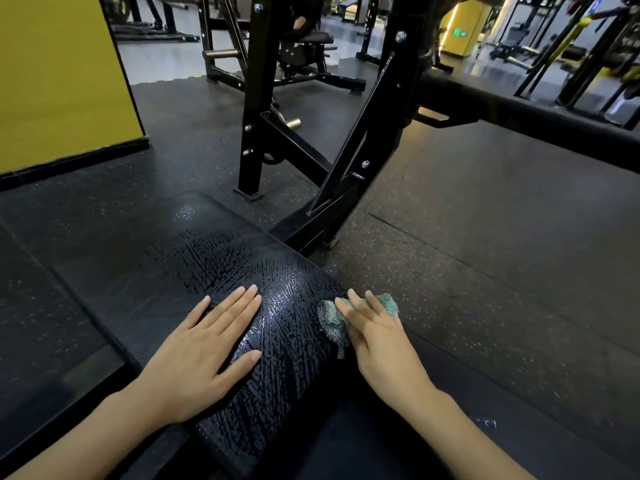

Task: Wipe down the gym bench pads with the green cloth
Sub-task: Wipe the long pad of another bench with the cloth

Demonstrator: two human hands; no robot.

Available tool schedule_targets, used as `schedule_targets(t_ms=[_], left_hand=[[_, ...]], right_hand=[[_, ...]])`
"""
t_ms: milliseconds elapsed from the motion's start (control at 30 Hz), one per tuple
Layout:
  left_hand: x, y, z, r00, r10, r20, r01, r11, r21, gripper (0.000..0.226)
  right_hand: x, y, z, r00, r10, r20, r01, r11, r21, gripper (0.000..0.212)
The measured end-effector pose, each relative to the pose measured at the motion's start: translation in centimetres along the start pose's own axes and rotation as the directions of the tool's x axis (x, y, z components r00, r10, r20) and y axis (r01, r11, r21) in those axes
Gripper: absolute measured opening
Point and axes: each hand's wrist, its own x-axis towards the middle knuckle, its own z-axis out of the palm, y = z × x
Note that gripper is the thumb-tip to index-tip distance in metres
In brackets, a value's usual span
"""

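Observation:
A black padded gym bench pad (277, 299) runs from bottom centre up and to the left, and its surface glistens with wet streaks. My left hand (204, 344) lies flat on the pad's left part, fingers spread, holding nothing. My right hand (377, 337) presses the crumpled green cloth (334, 320) against the pad's right edge. Most of the cloth is hidden under my fingers; its ends show on either side of them.
The bench's black steel frame (339, 181) rises just beyond the pad. A thick black padded bar (526, 119) crosses the upper right. A yellow wall (59, 74) stands at the left. Speckled rubber flooring (485, 271) surrounds the bench, with other gym machines (298, 46) behind.

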Motion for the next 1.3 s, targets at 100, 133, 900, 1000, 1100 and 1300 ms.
schedule_targets(t_ms=[100,133,900,1000,1100,1300], left_hand=[[0.1,0.2,-0.4,1.0,-0.005,0.012,0.005,1.0,-0.01,0.069],[0.0,0.3,-0.5,1.0,-0.012,0.023,0.012,1.0,-0.013,0.069],[0.3,1.3,-2.3,0.988,-0.051,0.143,0.059,0.997,-0.052,0.071],[0.3,1.3,-2.6,0.983,-0.052,0.175,0.06,0.997,-0.044,0.07],[0.4,1.4,-2.6,0.978,-0.055,0.199,0.064,0.997,-0.039,0.071],[0.5,1.5,-2.8,0.973,-0.057,0.224,0.069,0.997,-0.047,0.071]], right_hand=[[0.6,-0.3,0.1,1.0,0.002,-0.004,-0.002,1.0,-0.019,0.047],[0.4,-0.3,0.1,1.0,-0.001,-0.007,0.001,1.0,-0.027,0.048],[-0.4,-1.1,-1.3,0.993,0.104,0.063,-0.104,0.994,-0.016,0.051],[-2.2,-0.5,-1.5,0.988,0.128,0.084,-0.127,0.992,-0.024,0.052],[-4.7,0.6,-2.1,0.978,0.177,0.113,-0.175,0.984,-0.034,0.052],[-9.3,2.5,-2.6,0.946,0.32,0.047,-0.322,0.946,0.026,0.053]])
